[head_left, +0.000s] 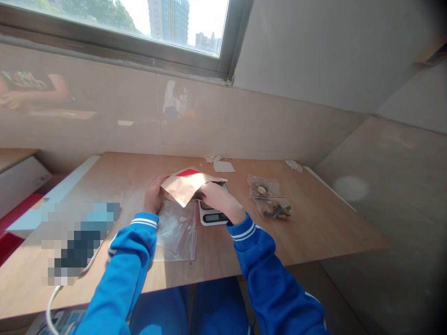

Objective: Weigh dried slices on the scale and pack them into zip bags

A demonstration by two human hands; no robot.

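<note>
A brown kraft paper bag (183,186) with a red patch is tilted over the table, its mouth toward the right. Wrapped round its left side is my left hand (153,194). My right hand (220,197) reaches into the mouth, so its fingers are hidden. Partly under the bag and my right hand sits a small white digital scale (213,219); its display is too small to read. Clear zip bags (174,237) lie flat in front, a small pale piece on them. To the right are two filled zip bags, one with dark dried pieces (275,209), one with a pale round piece (261,189).
A white paper slip (224,166) and crumpled tissue (213,158) lie at the table's back, with more tissue (294,165) at the right. A blurred-out flat object (84,242) with a white cable (50,302) lies at left. A tiled wall (216,125) stands behind.
</note>
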